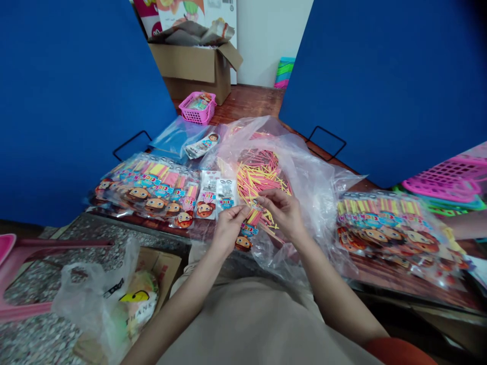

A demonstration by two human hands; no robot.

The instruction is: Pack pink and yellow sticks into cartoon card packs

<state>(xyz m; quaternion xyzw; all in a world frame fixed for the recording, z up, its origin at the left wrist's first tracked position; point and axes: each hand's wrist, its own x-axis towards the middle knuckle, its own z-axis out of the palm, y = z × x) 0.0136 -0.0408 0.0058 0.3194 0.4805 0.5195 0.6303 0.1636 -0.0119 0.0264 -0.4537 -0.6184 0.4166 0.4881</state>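
Note:
My left hand (229,229) is closed in a pinch on the top left edge of a clear plastic packet (243,242), printed with a cartoon face and holding pink and yellow sticks. Facing it, my right hand (283,212) has thumb and fingers pinched together at the packet's top right side. The packet hangs over the table's near edge. Just beyond my hands, loose pink and yellow sticks (262,175) lie heaped in a big clear plastic bag (304,172). Two flat packets (226,195) with no sticks showing lie left of the heap.
Filled packets (152,187) overlap at left, and more filled packets (384,223) lie at right. A pink basket (198,107) and a cardboard box (190,66) stand behind. Blue panels (76,101) flank the table. Another person's arm (470,223) reaches in at right, by pink baskets (445,177).

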